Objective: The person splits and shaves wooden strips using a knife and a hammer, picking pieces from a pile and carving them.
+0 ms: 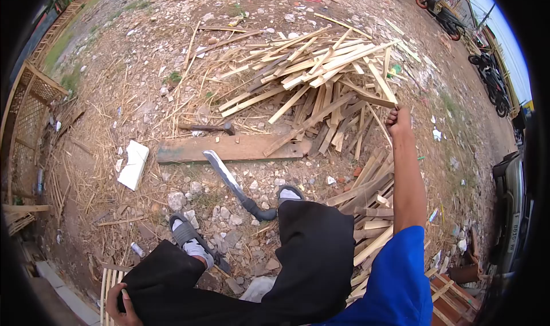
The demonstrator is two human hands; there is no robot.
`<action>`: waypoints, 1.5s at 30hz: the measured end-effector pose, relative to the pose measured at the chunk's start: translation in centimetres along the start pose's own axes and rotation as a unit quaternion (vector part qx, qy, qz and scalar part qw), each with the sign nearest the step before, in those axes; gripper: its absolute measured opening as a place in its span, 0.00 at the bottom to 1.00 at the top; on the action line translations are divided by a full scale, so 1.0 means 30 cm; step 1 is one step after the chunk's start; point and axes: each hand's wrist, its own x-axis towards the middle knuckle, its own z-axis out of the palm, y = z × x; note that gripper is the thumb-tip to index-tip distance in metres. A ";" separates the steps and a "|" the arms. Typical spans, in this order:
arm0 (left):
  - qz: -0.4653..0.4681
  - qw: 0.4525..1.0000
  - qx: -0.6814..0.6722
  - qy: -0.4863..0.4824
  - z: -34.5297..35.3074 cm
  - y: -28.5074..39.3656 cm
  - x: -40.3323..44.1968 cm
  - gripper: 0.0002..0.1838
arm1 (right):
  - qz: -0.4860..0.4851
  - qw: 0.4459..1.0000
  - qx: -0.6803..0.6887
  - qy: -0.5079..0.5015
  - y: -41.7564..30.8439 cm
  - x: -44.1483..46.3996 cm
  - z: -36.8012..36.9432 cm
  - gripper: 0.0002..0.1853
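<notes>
My right hand [399, 120] is stretched out to the right, fingers closed on the end of a thin wooden strip [375, 100] beside a heap of split wood strips [321, 68]. My left hand [121, 307] rests at the side of my left leg, its visible fingers apart and holding nothing that I can see. Between my feet and the heap, a machete [229, 183] with a dark handle lies on the ground, its tip near a wide wooden board [223, 148]. Behind that board is a hammer [229, 128] with a dark wooden handle.
A second stack of wood pieces [372, 206] lies near my right leg. White foam [134, 164] sits left of the board. Stones and straw cover the ground. A woven panel [26, 120] stands at left; motorcycles [441, 17] and a parked vehicle [507, 206] are at right.
</notes>
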 end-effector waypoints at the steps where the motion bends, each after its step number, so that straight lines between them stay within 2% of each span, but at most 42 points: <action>1: -0.003 1.000 -0.009 -0.004 0.002 0.013 0.004 0.11 | -0.005 1.000 0.004 -0.007 -0.028 -0.016 0.020 0.11; 2: 0.000 1.000 0.027 -0.006 -0.012 0.092 0.021 0.18 | -0.006 1.000 0.006 -0.005 -0.042 -0.025 0.029 0.12; 8: 0.008 1.000 0.005 -0.006 -0.007 0.074 0.035 0.21 | -0.007 1.000 0.014 -0.019 -0.110 -0.041 0.060 0.15; 11: 0.002 0.999 -0.039 0.007 0.012 -0.017 0.016 0.11 | -0.106 0.994 0.032 -0.019 -0.272 -0.183 0.162 0.16; 12: -0.002 0.999 -0.033 0.009 0.010 -0.013 0.014 0.12 | -0.160 0.987 -0.008 -0.017 -0.333 -0.186 0.164 0.16; 15: -0.025 0.999 -0.034 0.016 0.006 -0.015 0.020 0.12 | -0.208 0.966 -0.148 -0.044 -0.422 -0.328 0.168 0.14; 18: 0.000 0.998 -0.013 0.056 0.017 -0.014 0.002 0.12 | -0.201 0.897 -0.388 -0.061 -0.455 -0.469 0.165 0.12; 22: 0.019 0.998 -0.053 0.026 -0.006 -0.024 0.003 0.11 | -0.242 0.897 -0.348 -0.124 -0.532 -0.647 0.136 0.11; 26: 0.034 0.997 -0.074 0.012 -0.011 0.005 0.018 0.13 | -0.277 0.862 -0.382 -0.185 -0.503 -0.854 0.198 0.13; 27: 0.045 0.996 -0.077 0.010 -0.018 0.037 0.034 0.14 | -0.293 0.822 -0.428 -0.235 -0.488 -0.864 0.216 0.14; 29: 0.138 0.988 -0.063 0.023 -0.019 0.086 0.078 0.15 | -0.308 0.746 -0.509 -0.299 -0.434 -0.839 0.291 0.14; 31: 0.240 0.968 -0.078 0.012 -0.033 0.167 0.141 0.14 | -0.421 0.613 -0.588 -0.318 -0.342 -0.896 0.411 0.15; 32: 0.282 0.956 -0.084 -0.005 -0.040 0.217 0.175 0.14 | -0.508 0.488 -0.651 -0.284 -0.301 -0.954 0.479 0.15; 33: 0.329 0.940 -0.091 -0.021 -0.036 0.269 0.224 0.14 | -0.567 0.442 -0.647 -0.254 -0.236 -0.980 0.543 0.13; 37: 0.374 0.916 -0.128 -0.074 0.059 0.371 0.392 0.15 | -0.581 0.329 -0.670 -0.324 -0.032 -1.134 0.765 0.12; 39: 0.398 0.907 -0.104 -0.090 0.092 0.392 0.462 0.16 | -0.594 0.263 -0.680 -0.340 0.063 -1.209 0.852 0.10; 42: 0.381 0.921 -0.037 -0.073 0.132 0.401 0.577 0.22 | -0.663 0.217 -0.603 -0.388 0.169 -1.297 0.936 0.08; 45: 0.350 0.933 -0.084 -0.008 0.204 0.387 0.676 0.29 | -0.697 0.168 -0.575 -0.395 0.225 -1.393 0.998 0.07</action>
